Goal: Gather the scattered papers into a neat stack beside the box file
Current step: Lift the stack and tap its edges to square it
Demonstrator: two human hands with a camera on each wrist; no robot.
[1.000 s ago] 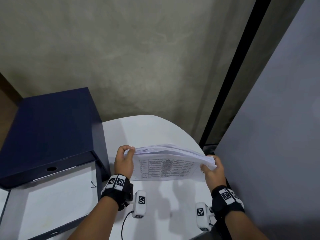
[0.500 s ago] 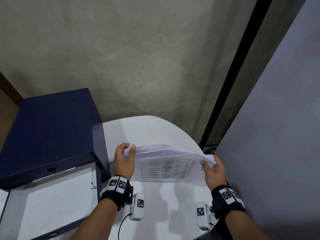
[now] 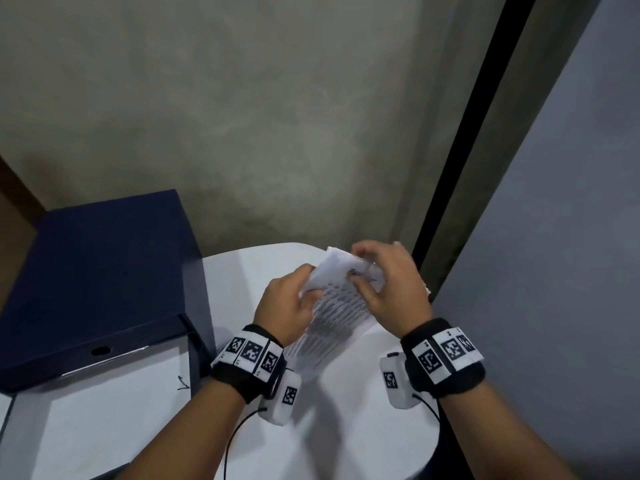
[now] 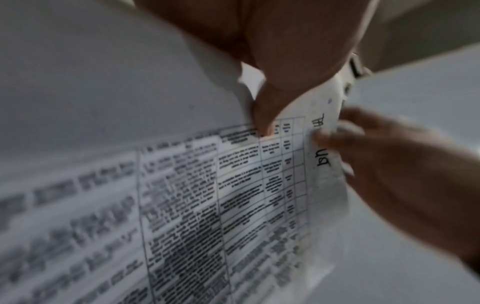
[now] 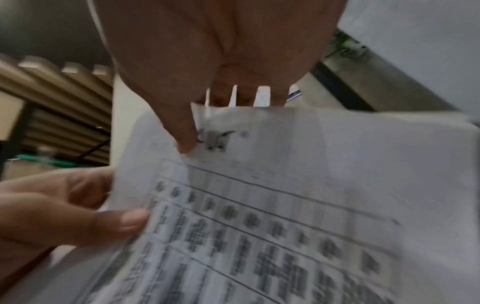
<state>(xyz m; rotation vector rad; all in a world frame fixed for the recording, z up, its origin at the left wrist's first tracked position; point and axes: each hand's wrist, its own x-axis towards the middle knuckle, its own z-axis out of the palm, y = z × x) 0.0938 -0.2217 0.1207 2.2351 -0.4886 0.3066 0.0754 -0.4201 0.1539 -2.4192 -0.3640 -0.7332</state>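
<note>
While we lean over the white surface (image 3: 346,427), its rounded far edge curves off toward a bare concrete wall (image 3: 277,116), with a black vertical strip (image 3: 460,161) and a pale grey panel (image 3: 561,237) on our right. Nearest us on the left lies the open box file (image 3: 97,268), dark blue, its raised lid tilted back and a white sheet (image 3: 114,410) lying in its tray.

Between our wrists we hold the papers (image 3: 332,317) up off the surface. They are a sheaf printed with a ruled table, and their long axis runs from near our left wrist away and to the right, the far end raised and the near end drooping toward the surface. The sheets bow and fan a little; blur keeps us from reading the print.

Our left hand (image 3: 287,303) grips the left long edge of the sheaf, thumb on the printed face and fingers curled behind, as the left wrist view shows (image 4: 262,115). Our right hand (image 3: 391,282) pinches the far top end, thumb pressed on the printed side beside some handwriting (image 5: 215,139) and fingers wrapped behind the edge. Most of the sheaf therefore hangs nearer to us than either grip, and it sits to the right of the box file, apart from it.
</note>
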